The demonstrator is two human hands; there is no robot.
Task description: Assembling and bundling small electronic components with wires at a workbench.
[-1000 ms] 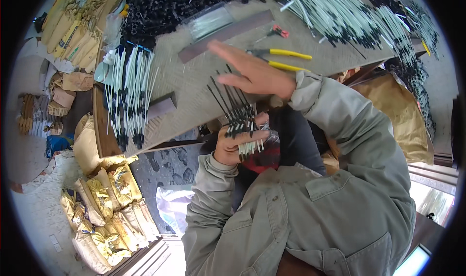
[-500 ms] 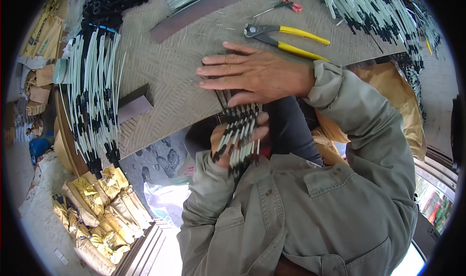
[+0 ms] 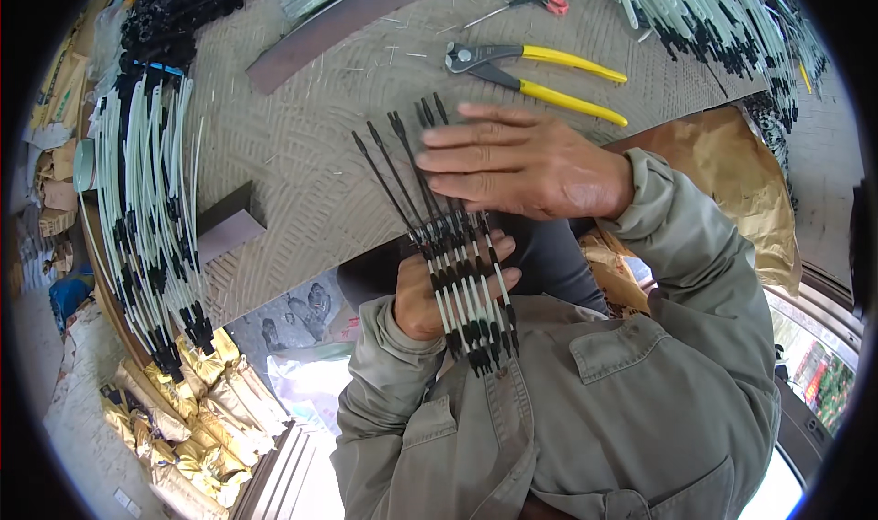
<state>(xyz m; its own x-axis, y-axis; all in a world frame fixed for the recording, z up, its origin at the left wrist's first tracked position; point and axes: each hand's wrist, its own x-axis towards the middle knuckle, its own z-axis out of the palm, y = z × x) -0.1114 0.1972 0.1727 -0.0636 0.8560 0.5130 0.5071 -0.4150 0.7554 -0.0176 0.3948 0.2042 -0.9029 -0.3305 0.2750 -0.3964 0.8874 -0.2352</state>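
My left hand [image 3: 421,296] is wrapped from beneath around a fan of thin rods [image 3: 470,300] in front of my chest. The rods are black toward the table and pale white-green toward my body, with black fittings along them and at their ends. Some black tips reach out over the table edge, spread apart. Flat and with fingers outstretched, my right hand [image 3: 540,168] lies over the rods' right-hand upper part, hiding some of them; whether it presses on them I cannot tell. Beyond it rest end-cutting pliers [image 3: 572,63] with yellow handles.
Small red-handled scissors [image 3: 545,2] and a curved dark strip [image 3: 311,40] lie on the textured table [image 3: 302,154]. Bundles of pale rods hang over its left edge [image 3: 151,191] and cover its far right [image 3: 681,17]. Gold-wrapped packets [image 3: 197,419] sit low left.
My right hand has moved to the right and slightly nearer, uncovering the black tips. The rods in my left hand have swung to a steadier, more spread position. The view has shifted slightly.
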